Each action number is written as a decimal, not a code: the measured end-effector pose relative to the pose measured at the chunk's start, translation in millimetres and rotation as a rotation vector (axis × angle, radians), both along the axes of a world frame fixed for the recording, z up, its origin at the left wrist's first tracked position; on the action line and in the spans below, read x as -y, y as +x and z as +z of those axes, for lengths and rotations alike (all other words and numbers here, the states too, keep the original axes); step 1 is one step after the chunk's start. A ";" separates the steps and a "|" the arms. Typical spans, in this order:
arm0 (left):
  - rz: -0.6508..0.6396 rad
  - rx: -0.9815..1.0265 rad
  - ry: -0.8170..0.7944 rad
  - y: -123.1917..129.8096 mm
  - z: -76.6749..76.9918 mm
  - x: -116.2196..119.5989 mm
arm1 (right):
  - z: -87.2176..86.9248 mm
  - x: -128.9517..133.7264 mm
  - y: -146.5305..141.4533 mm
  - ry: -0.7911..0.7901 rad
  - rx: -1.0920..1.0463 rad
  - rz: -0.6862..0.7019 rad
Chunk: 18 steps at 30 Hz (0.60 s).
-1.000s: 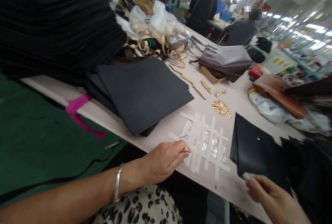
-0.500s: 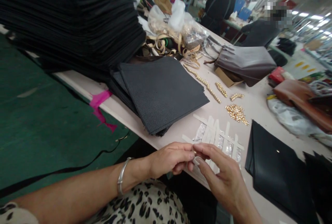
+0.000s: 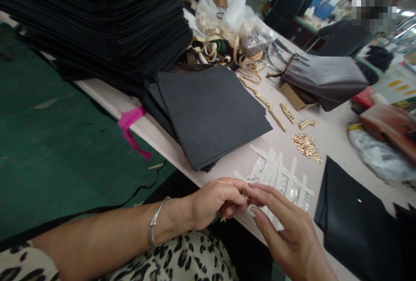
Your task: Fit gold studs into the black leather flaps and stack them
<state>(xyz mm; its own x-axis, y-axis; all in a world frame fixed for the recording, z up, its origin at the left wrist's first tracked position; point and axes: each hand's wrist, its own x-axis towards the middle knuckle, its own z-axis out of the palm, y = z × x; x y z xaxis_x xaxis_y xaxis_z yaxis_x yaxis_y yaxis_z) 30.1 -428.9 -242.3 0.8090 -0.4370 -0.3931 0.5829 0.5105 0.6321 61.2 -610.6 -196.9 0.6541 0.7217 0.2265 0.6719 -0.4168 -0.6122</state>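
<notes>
My left hand (image 3: 216, 200) is curled closed around small gold-coloured metal pieces (image 3: 246, 197); a few show at its fingertips and one pokes out below the fingers. Against it, my right hand (image 3: 286, 224) brings bent fingers and thumb together, its fingertips touching the left ones. By the right thumb tip is a pale, curved bit too small to name, and what lies between these fingers is mostly hidden. Just beyond the hands, white tape strips (image 3: 276, 168) hold clear plastic to the table. Farther off lies a loose heap of gold metal pieces (image 3: 307, 146), with a long row of them (image 3: 263, 101) and two short rows.
A stack of black leather panels (image 3: 211, 116) lies left of the tape, before a tall black pile (image 3: 97, 25). Black flat pieces (image 3: 360, 216) lie at right. Bags of parts (image 3: 240, 21), a dark brown bag (image 3: 325, 77) and a brown leather piece (image 3: 390, 118) fill the back. Two people are beyond.
The view has shifted slightly, so the table things sit farther right. More gold pieces now show in my left hand, including one below its fingers. Both hands stay together.
</notes>
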 end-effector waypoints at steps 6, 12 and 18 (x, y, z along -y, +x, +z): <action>0.049 -0.026 -0.021 3.5 0.2 -1.4 | 1.5 -3.2 6.3 -0.075 0.053 0.078; 0.080 -0.027 -0.002 6.2 -0.5 -5.2 | 12.7 -14.0 16.2 -0.194 0.113 0.130; 0.133 0.019 0.024 1.6 1.1 -9.6 | 22.3 -27.3 24.7 -0.256 0.151 0.220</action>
